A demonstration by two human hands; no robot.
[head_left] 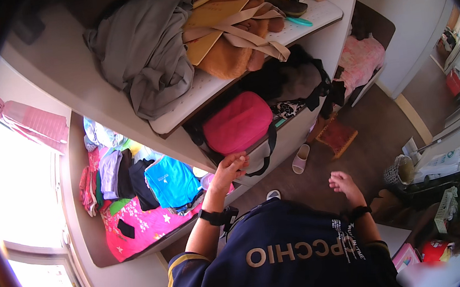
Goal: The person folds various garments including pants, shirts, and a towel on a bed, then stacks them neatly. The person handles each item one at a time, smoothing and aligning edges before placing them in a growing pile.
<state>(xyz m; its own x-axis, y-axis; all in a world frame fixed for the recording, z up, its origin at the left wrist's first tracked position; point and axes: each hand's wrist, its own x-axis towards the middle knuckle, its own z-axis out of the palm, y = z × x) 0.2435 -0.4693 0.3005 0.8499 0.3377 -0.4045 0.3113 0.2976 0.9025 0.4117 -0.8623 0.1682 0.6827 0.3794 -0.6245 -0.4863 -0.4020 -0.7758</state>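
My left hand (229, 169) is raised just below a bright pink fabric bag (238, 122), its fingers loosely bent with nothing visible in them. Whether the fingertips touch the bag's edge I cannot tell. The bag sits in the lower compartment of a white shelf unit, and its black strap (271, 152) hangs over the front. Off to the right, my right hand (342, 184) hovers over the brown floor, fingers slightly curled, holding nothing visible. On the shelf (321, 13) above lie a grey cloth (146, 48), an orange-brown plush item (226, 56) and beige straps (253, 37).
Folded clothes, among them a blue garment (173, 180), lie on a pink floral cover (147, 230) at left. A small wooden stool (337, 135), a slipper (301, 159) and a waste bin (400, 170) stand on the floor. Pink cloth (361, 60) drapes over furniture behind.
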